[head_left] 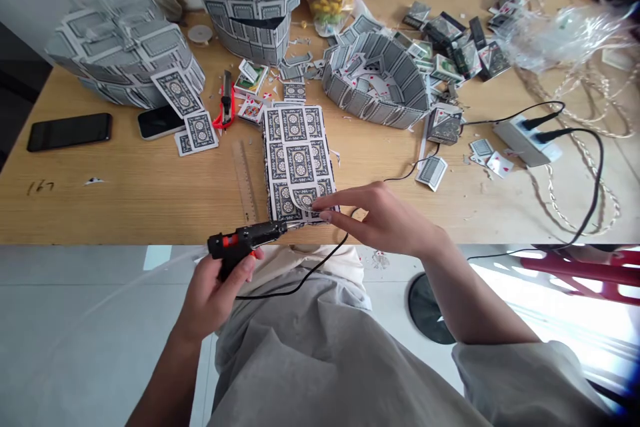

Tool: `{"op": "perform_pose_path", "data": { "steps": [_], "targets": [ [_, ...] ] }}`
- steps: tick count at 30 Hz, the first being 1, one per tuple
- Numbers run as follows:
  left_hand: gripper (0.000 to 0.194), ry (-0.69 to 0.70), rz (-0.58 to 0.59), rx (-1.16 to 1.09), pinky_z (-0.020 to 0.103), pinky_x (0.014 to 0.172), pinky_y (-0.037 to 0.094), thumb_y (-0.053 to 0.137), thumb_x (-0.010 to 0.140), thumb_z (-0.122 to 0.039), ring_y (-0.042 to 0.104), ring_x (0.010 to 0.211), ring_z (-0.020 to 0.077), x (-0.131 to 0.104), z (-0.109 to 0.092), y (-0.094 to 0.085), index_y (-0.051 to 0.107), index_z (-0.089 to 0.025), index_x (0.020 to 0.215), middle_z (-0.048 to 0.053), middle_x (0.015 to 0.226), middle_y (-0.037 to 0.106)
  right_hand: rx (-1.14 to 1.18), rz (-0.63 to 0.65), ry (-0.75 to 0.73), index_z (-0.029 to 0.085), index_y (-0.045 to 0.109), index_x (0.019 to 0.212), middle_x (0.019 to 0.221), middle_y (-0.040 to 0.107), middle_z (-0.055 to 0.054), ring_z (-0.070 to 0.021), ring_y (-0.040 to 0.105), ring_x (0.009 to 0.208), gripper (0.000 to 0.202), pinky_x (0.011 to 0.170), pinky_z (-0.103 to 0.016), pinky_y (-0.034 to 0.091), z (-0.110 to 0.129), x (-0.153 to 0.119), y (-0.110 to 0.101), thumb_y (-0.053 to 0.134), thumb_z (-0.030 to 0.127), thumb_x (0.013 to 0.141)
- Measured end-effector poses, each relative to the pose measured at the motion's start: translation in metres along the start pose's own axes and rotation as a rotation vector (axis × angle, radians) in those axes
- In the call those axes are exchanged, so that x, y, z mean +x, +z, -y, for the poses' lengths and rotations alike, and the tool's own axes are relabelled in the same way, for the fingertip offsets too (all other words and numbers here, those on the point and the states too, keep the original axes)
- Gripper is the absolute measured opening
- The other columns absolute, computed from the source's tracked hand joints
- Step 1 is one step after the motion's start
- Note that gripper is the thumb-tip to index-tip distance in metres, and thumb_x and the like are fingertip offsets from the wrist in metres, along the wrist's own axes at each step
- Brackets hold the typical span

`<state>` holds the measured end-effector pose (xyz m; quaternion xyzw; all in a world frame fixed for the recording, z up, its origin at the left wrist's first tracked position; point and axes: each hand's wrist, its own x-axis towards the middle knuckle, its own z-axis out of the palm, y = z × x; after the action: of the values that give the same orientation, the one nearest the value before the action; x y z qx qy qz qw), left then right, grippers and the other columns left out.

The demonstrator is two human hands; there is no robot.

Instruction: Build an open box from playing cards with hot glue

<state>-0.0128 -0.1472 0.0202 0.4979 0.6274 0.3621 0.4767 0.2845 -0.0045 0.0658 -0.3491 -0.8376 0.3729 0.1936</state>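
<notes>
A black hot glue gun (pixel 250 240) is gripped in my left hand (pixel 213 293), its nozzle pointing right at the near edge of a panel covered with playing cards (pixel 300 153). A clear glue stick trails from the back of the gun. My right hand (pixel 383 217) pinches a playing card (pixel 305 199) at the panel's near end, lifting its near edge into a curve. The nozzle tip sits close to the raised card; whether it touches is hard to see. A transparent ruler (pixel 245 180) lies along the panel's left side.
Card-covered structures (pixel 250 7) stand at the back, with an open card-walled tray (pixel 377 80) right of them. A red utility knife (pixel 226 100), phones (pixel 70 132) and a power strip (pixel 527 140) lie around. The gun's black cord (pixel 305 283) crosses my lap.
</notes>
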Motion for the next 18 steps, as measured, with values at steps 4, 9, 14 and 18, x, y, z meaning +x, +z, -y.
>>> {"op": "perform_pose_path", "data": {
  "steps": [4, 9, 14, 18],
  "targets": [
    [0.035, 0.052, 0.014, 0.108, 0.03, 0.064, 0.053, 0.064, 0.104, -0.05, 0.064, 0.066, 0.0193, 0.002, -0.003, 0.02, 0.08, -0.019, 0.101, 0.004, 0.075, 0.071, 0.026, 0.029, 0.03, 0.028, 0.086, 0.121, 0.118, 0.087, -0.001, -0.0234, 0.085, 0.104, 0.023, 0.088, -0.035, 0.066, 0.0, 0.001, -0.002, 0.067, 0.033, 0.108],
    [0.033, 0.107, 0.049, 0.181, 0.03, 0.074, 0.056, 0.062, 0.107, -0.046, 0.075, 0.086, 0.0247, 0.005, -0.002, 0.04, 0.078, -0.019, 0.101, 0.007, 0.092, 0.081, 0.05, 0.075, 0.095, 0.027, 0.086, 0.121, 0.119, 0.087, -0.003, -0.0235, 0.084, 0.107, 0.026, 0.09, -0.035, 0.063, 0.002, 0.003, -0.006, 0.067, 0.037, 0.108],
    [0.029, 0.132, 0.035, 0.16, 0.031, 0.083, 0.057, 0.061, 0.109, -0.043, 0.078, 0.094, 0.0253, 0.007, -0.004, 0.045, 0.078, -0.019, 0.105, 0.007, 0.098, 0.083, 0.062, 0.069, 0.093, 0.025, 0.086, 0.121, 0.116, 0.087, -0.003, -0.0223, 0.084, 0.104, 0.027, 0.087, -0.033, 0.061, 0.001, 0.003, -0.006, 0.066, 0.037, 0.108],
    [0.03, 0.141, 0.014, 0.187, 0.032, 0.083, 0.057, 0.063, 0.107, -0.043, 0.078, 0.093, 0.0265, 0.009, -0.006, 0.041, 0.078, -0.018, 0.103, 0.008, 0.098, 0.084, 0.063, 0.067, 0.083, 0.026, 0.086, 0.121, 0.116, 0.087, -0.002, -0.0216, 0.084, 0.103, 0.026, 0.087, -0.033, 0.06, 0.0, 0.003, -0.006, 0.067, 0.037, 0.108]
  ]
}}
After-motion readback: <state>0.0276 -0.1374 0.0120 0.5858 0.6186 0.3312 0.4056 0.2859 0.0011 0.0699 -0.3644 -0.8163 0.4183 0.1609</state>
